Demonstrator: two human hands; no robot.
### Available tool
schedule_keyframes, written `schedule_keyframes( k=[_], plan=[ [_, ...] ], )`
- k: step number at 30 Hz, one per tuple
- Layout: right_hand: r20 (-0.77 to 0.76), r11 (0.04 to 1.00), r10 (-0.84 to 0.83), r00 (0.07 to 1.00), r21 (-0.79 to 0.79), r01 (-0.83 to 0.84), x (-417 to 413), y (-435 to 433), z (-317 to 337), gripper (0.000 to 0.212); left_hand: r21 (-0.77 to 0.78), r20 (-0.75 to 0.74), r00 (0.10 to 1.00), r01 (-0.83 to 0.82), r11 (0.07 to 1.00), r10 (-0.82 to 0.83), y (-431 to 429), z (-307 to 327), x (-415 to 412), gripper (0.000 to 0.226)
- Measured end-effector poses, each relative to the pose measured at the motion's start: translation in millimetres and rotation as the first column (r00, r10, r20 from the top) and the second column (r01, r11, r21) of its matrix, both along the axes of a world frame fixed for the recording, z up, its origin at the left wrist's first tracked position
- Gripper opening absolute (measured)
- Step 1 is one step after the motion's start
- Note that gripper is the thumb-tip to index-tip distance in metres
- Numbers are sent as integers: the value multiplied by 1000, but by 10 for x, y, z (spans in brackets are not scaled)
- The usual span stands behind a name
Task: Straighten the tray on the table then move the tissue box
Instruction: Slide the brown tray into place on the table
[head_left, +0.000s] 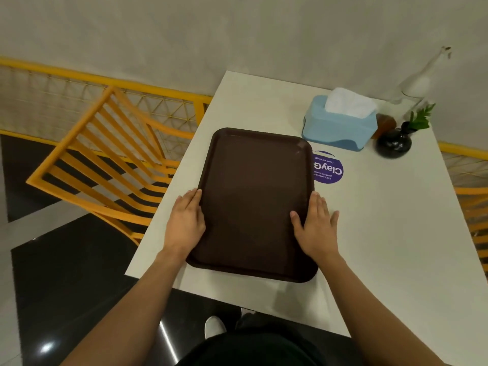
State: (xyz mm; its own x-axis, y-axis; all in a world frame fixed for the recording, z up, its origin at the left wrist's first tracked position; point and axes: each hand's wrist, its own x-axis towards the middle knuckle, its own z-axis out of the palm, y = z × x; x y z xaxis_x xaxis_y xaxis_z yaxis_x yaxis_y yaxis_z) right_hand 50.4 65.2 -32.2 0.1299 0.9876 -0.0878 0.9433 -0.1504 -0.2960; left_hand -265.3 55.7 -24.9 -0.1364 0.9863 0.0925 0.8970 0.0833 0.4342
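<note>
Grey plaster wall [237, 35] is seen behind a white table [383, 233], with glossy dark floor [66, 286] below at the left. At far left an orange slatted chair [105, 159] is tilted against the table's left edge, backed by a yellow mesh railing [66, 96]. Next, the left hand [186, 221] is laid flat and open against the left long rim of the tray, fingers together, nothing gripped. The dark brown tray [253, 204] is set empty on the left half of the table, lengthwise away from the person, its near end close to the table's near edge. The right hand [317, 224] is pressed open along the right rim, thumb resting on the tray's inner surface, fingers spread on the table; nothing is closed in it. Just beyond, a round purple sticker [330, 169] is partly covered by the tray's right rim. The light blue tissue box [339, 125] is placed behind the sticker, near the tray's far right corner but apart from it, a white tissue standing out of the top. Further right a small black vase [393, 145] with a green sprig is noted, and a clear glass bottle [420, 80] near the wall. A white shoe [214, 326] is seen under the near table edge.
</note>
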Motion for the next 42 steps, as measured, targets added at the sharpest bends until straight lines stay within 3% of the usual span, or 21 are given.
schedule_keyframes(
  k=[9,18,26,42],
  plan=[
    [18,999,42,999,-17,-41,-361,431,-34,80,17,-30,999,-10,1000,10,351,36,-364,50],
    [-32,1000,11,999,24,-10,-348,403,49,71,-111,-129,980,135,985,-149,507,-122,-415,63],
    [-28,988,-154,988,-29,154,-426,-239,22,76,-125,-68,964,248,961,-258,291,-173,-487,68],
    [-21,994,-96,995,-61,95,-503,-34,91,76,-135,-29,973,224,965,-230,463,-155,-553,67]
  ],
)
